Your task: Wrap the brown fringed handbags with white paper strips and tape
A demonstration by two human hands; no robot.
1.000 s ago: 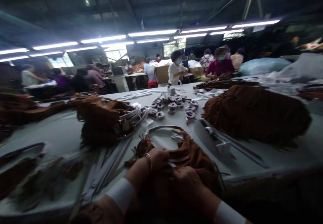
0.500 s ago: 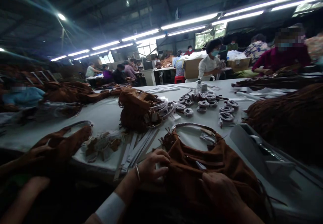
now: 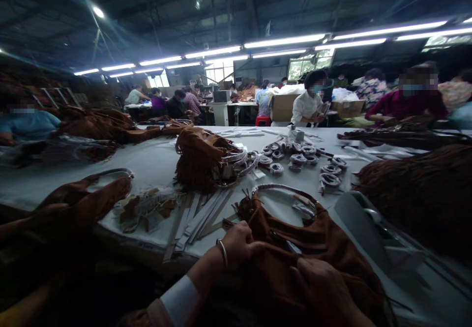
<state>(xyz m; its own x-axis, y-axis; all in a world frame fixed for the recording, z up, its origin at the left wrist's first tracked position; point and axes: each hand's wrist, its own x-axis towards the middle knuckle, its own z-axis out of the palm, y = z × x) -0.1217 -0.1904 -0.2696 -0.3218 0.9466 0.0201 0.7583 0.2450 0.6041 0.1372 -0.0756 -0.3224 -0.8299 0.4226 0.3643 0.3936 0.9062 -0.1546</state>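
A brown handbag with a curved, wrapped handle lies at the table's front edge, its mouth partly open and something pale showing inside. My left hand, a bangle on its wrist, is closed on the bag's left upper edge. On the front edge of the mouth, my right hand pinches the brown fabric; its fingertips are partly hidden. Dark tassels hang by the handle's left end. To the left of my left hand lie flat pale strips.
A fringed brown bag and coiled wrapped straps lie farther back on the white table. Tags are heaped left. A grey device and a dark fringed pile stand right. A co-worker's arm reaches another bag at left.
My left hand has moved right and closed on the bag's edge; before, its thumb and fingers were apart. My right hand keeps its grip. The view has tilted slightly.
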